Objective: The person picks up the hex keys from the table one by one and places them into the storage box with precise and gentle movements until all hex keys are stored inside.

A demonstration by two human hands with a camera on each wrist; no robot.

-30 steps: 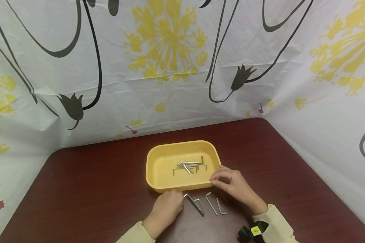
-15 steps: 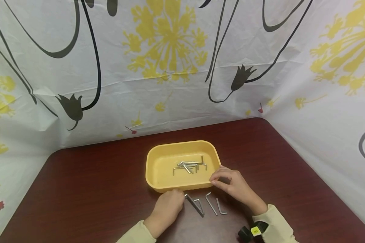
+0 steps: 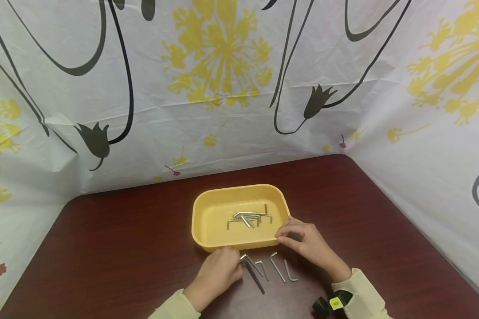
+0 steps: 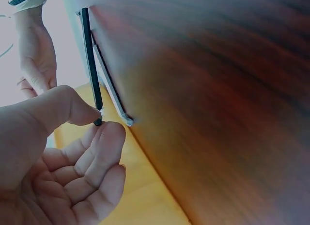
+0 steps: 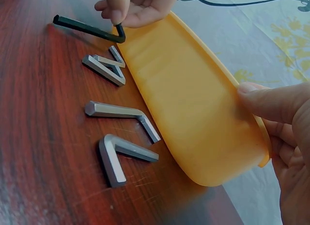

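Note:
My left hand [image 3: 218, 271] pinches the short arm of a black hex key [image 5: 87, 28] between thumb and fingertip, in front of the tray. The key's long arm points back toward me, above the tabletop. My right hand [image 3: 309, 248] holds the yellow tray [image 3: 209, 232] at its near right corner, thumb on the rim and fingers outside. Between the hands, several silver hex keys lie on the table: two overlapping ones [image 5: 104, 69] close to the black key, a bent one [image 5: 116, 110] beside them, and another [image 5: 112, 162] nearest the right hand.
Inside the tray rests a small pile of silver hex keys [image 3: 249, 216]. The dark red-brown table [image 3: 135, 248] extends on both sides. A white patterned sheet [image 3: 231, 146] hangs behind and beside it. A black wrist device [image 3: 331, 305] sits by the right sleeve.
The left hand has drawn slightly left and toward me, and the black hex key has swung away from the silver keys it lay over. The right hand and tray stay put.

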